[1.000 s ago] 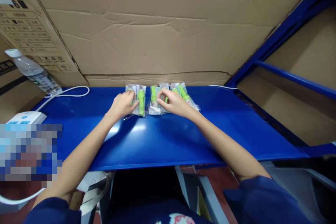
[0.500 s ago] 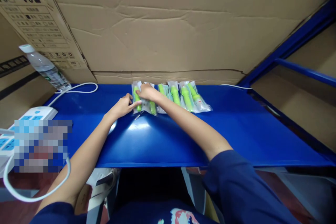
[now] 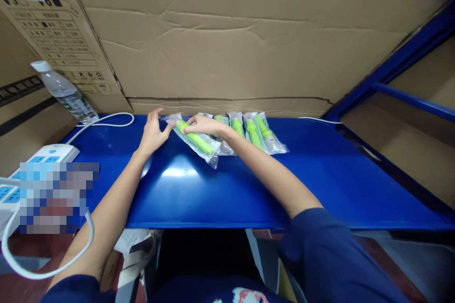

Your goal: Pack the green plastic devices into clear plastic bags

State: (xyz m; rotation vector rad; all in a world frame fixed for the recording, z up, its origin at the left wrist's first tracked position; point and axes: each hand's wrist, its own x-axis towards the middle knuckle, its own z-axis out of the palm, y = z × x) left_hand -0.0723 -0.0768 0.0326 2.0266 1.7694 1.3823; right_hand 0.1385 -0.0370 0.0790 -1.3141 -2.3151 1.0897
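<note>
I see right hand point(image 3: 204, 125) pinching the bagged green stick point(image 3: 199, 142) near its upper end, left of the other bags point(image 3: 254, 133); left hand point(image 3: 152, 133) spread, thumb beside it. Likely light, stiff inside, slick outside: grip mid-stick. Half a second ago it lay straighter, now slanted

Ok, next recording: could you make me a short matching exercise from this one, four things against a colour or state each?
1. bottle
2. right hand
3. power strip
4. left hand

A. white and blue
B. spread open
C. clear, with a narrow neck
D. gripping a slanted, bagged green item

Pairs: 1-C, 2-D, 3-A, 4-B
</note>
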